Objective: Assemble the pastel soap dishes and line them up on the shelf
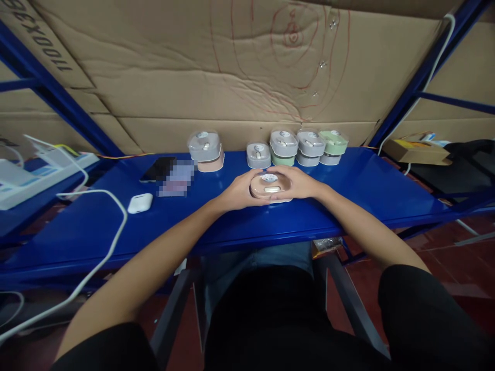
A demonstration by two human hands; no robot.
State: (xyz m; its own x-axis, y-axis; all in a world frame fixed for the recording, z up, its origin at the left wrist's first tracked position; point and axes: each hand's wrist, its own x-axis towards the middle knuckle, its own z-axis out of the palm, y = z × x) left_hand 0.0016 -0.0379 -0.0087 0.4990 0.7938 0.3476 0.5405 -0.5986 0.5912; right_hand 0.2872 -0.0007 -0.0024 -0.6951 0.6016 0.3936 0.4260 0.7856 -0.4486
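Note:
Between my two hands sits a small pinkish-brown lidded box (275, 181) with a clear top, a white label and a pale latch on its front. My left hand (240, 191) wraps round its left side. My right hand (300, 182) is closed round the right side, with the thumb near the latch. The box is low over the blue table; whether it rests on it I cannot tell. Behind it stand similar boxes: a single grey box (259, 155), a grey box on a green one (283, 146), a grey pair (310, 148) and a green box on a grey one (333, 140).
Left of these, a grey box (203, 146) is stacked on a pinkish one. A dark phone (158, 170) and a white earbud case (139, 203) lie on the blue table (224, 234). A white cable (116, 239) hangs at left. Cardboard (162, 93) backs the table.

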